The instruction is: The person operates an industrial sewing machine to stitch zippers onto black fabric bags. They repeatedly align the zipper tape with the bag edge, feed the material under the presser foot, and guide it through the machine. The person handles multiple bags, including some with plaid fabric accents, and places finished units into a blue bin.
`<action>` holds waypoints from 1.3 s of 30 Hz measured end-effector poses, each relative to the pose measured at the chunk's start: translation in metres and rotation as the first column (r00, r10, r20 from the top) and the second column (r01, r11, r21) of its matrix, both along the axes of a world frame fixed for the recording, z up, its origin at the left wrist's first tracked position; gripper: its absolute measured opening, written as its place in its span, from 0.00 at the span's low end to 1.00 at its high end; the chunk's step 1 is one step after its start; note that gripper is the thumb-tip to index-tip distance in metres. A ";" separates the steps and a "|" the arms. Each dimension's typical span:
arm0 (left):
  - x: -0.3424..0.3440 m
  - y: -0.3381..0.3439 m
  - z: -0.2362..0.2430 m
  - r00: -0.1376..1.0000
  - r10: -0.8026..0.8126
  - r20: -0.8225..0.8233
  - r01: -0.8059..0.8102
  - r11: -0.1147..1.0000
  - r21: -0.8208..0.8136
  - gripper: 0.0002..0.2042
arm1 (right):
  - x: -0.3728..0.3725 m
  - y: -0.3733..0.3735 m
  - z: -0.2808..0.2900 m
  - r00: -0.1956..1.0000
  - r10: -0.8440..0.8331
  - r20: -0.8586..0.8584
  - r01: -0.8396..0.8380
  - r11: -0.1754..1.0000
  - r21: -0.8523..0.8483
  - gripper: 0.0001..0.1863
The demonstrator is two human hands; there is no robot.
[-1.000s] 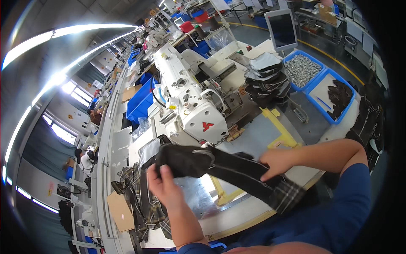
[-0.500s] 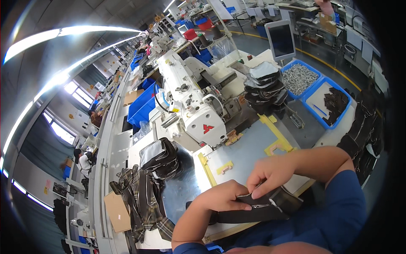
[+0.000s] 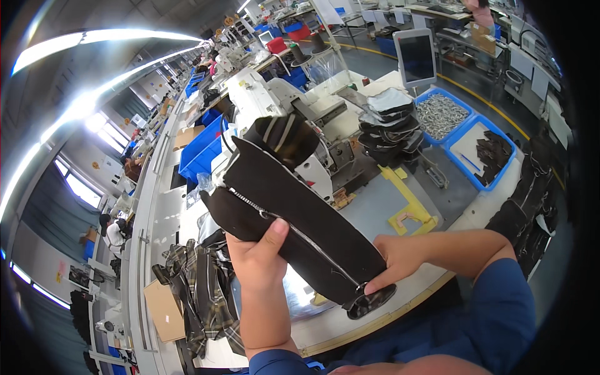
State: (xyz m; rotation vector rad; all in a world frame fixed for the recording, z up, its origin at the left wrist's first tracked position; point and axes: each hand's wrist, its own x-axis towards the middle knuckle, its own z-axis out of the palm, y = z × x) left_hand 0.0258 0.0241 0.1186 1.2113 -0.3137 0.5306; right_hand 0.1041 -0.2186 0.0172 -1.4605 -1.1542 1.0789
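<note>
A long dark fabric panel with a silvery zipper down its length is held up in front of me, slanting from upper left to lower right. Plaid cloth shows at its far upper end and at its lower right end. My left hand grips its left edge, thumb on top beside the zipper pull. At the lower right end my right hand pinches the panel near the end of the zipper; its fingertips underneath are hidden. Behind the panel stands a white sewing machine, its head partly covered.
Yellow guide strips lie on the metal work plate. Stacked dark pieces stand by the machine. Blue trays hold metal rings or hooks and dark scraps. Plaid cloth and cardboard lie at left, near a blue bin.
The dark panel has been raised off the near table edge and spread lengthwise. My left hand has moved up and left with it; my right hand now holds its lower right end.
</note>
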 end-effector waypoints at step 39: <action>0.033 -0.010 -0.112 0.918 0.201 -0.341 -0.039 0.904 0.426 0.11 | 0.069 0.042 -0.011 0.797 -0.595 -0.108 0.596 0.745 0.299 0.08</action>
